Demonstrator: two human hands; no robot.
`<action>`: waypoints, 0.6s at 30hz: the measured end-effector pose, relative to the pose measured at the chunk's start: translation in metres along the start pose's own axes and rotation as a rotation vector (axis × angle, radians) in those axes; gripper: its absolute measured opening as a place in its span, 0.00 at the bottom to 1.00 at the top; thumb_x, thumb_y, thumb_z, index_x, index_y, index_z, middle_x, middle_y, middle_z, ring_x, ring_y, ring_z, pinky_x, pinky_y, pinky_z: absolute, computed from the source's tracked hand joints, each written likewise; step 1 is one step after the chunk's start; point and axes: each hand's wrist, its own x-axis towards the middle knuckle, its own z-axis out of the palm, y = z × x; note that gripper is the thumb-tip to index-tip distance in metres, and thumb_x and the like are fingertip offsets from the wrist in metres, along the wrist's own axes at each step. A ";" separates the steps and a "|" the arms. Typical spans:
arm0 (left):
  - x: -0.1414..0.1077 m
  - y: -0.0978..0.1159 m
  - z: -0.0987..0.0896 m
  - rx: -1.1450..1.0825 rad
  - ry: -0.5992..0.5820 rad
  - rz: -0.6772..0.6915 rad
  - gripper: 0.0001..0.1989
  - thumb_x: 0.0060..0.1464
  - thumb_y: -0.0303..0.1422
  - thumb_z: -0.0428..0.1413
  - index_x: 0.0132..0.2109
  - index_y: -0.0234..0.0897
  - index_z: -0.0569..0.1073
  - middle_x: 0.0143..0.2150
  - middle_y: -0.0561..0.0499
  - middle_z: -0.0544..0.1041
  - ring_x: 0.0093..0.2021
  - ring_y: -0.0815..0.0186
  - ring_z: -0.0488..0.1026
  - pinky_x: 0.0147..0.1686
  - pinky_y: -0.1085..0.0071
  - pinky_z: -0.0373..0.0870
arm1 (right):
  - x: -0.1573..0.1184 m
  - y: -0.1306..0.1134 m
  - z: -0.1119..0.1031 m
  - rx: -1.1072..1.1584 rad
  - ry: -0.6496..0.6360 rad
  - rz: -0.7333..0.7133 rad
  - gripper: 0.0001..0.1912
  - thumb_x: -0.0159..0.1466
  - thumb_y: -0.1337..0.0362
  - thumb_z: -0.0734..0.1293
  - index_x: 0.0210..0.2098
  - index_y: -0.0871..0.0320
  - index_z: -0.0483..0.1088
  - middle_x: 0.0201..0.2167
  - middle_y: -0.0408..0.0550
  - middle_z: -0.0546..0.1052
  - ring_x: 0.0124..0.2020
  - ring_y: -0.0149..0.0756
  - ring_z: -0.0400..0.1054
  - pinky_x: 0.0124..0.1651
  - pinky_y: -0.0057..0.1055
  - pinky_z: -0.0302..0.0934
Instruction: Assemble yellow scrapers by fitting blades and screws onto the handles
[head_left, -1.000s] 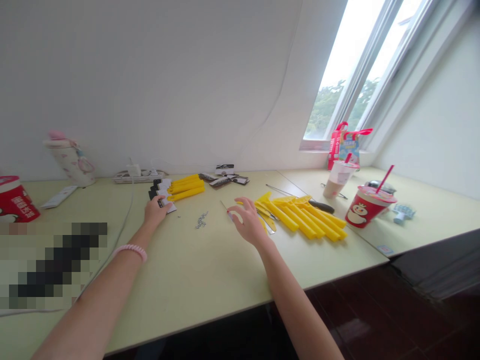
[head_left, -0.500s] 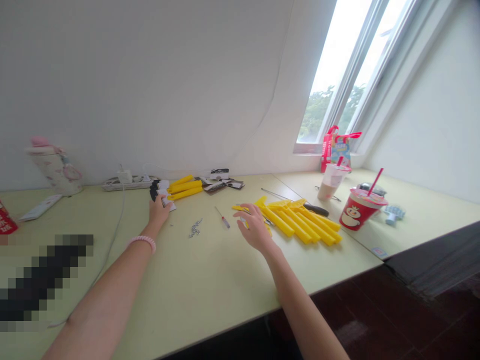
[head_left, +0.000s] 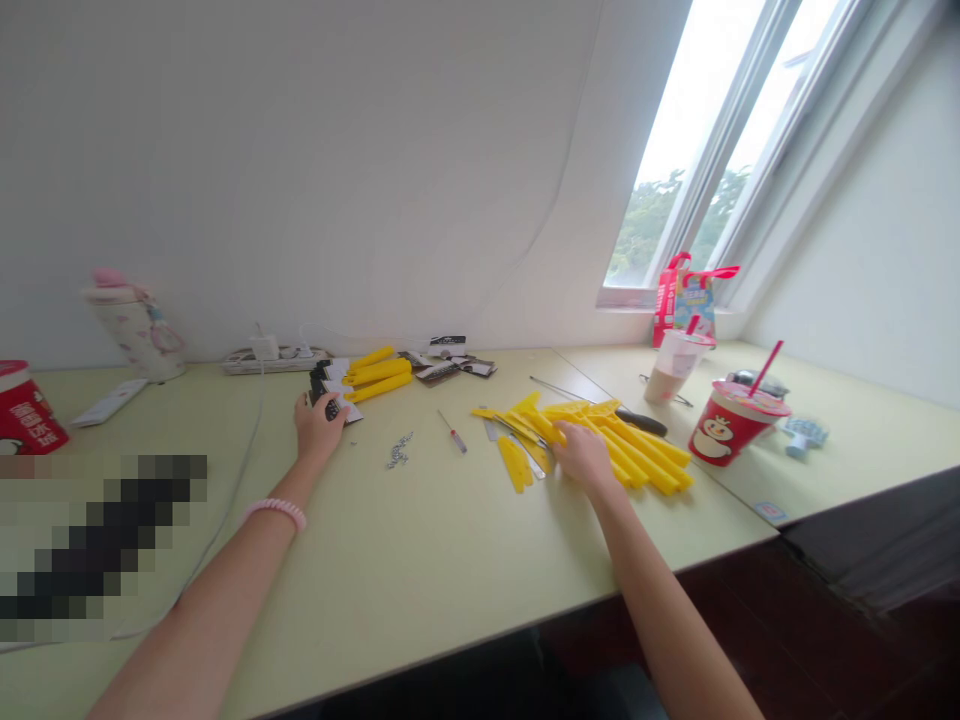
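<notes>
My left hand (head_left: 321,428) rests on the black-and-white cards (head_left: 330,385) at the near end of several yellow handles (head_left: 379,378), its fingers bent around their edge. On the right, my right hand (head_left: 583,452) has its fingers closed on the nearest of the yellow tubes (head_left: 645,455). Flat yellow blades (head_left: 514,462) and thin metal pieces lie just left of it. Between my hands are a small screwdriver (head_left: 456,437) and a scatter of small screws (head_left: 400,452). What lies under my right palm is hidden.
A red cup (head_left: 731,425) and a clear cup (head_left: 675,365) stand at the right, near a black-handled tool (head_left: 641,420). A power strip (head_left: 277,362) and a bottle (head_left: 139,330) are by the wall. A cable (head_left: 238,480) crosses the left side.
My right hand has moved right, from above the flat yellow pieces onto the yellow tubes, and its fingers have closed. My left hand stays at the cards. The view has shifted slightly left.
</notes>
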 end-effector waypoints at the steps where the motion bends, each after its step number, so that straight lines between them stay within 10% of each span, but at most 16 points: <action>1: -0.002 0.001 -0.001 -0.005 0.017 0.023 0.19 0.48 0.38 0.53 0.47 0.35 0.73 0.58 0.38 0.55 0.61 0.50 0.50 0.58 0.58 0.49 | -0.001 -0.001 0.000 -0.007 0.002 -0.001 0.20 0.58 0.68 0.58 0.48 0.59 0.68 0.43 0.53 0.74 0.48 0.43 0.64 0.48 0.35 0.53; 7: -0.019 0.021 -0.013 -0.055 0.165 0.153 0.19 0.51 0.41 0.51 0.46 0.35 0.73 0.61 0.37 0.53 0.63 0.51 0.47 0.58 0.56 0.46 | -0.001 -0.007 -0.003 0.106 0.156 0.062 0.19 0.60 0.65 0.56 0.48 0.62 0.67 0.41 0.58 0.73 0.45 0.47 0.65 0.45 0.38 0.55; 11: -0.030 0.046 -0.020 -0.150 0.221 0.235 0.17 0.53 0.39 0.49 0.46 0.35 0.71 0.61 0.38 0.55 0.63 0.54 0.48 0.59 0.57 0.45 | -0.001 -0.016 -0.006 0.678 0.182 0.099 0.20 0.60 0.60 0.55 0.46 0.61 0.68 0.37 0.54 0.75 0.40 0.42 0.67 0.42 0.35 0.57; 15: -0.052 0.083 -0.017 -0.397 0.054 0.252 0.15 0.54 0.39 0.48 0.45 0.36 0.69 0.58 0.41 0.62 0.62 0.57 0.52 0.60 0.57 0.44 | -0.013 -0.037 -0.010 1.439 -0.242 0.005 0.20 0.58 0.54 0.56 0.41 0.60 0.69 0.27 0.48 0.74 0.28 0.36 0.66 0.29 0.30 0.57; 18: -0.077 0.118 -0.013 -0.776 -0.244 -0.031 0.22 0.52 0.44 0.50 0.51 0.37 0.64 0.54 0.40 0.68 0.57 0.58 0.61 0.57 0.59 0.53 | -0.029 -0.058 -0.013 1.697 -0.570 -0.056 0.16 0.57 0.56 0.60 0.39 0.59 0.69 0.27 0.47 0.74 0.24 0.31 0.64 0.27 0.27 0.55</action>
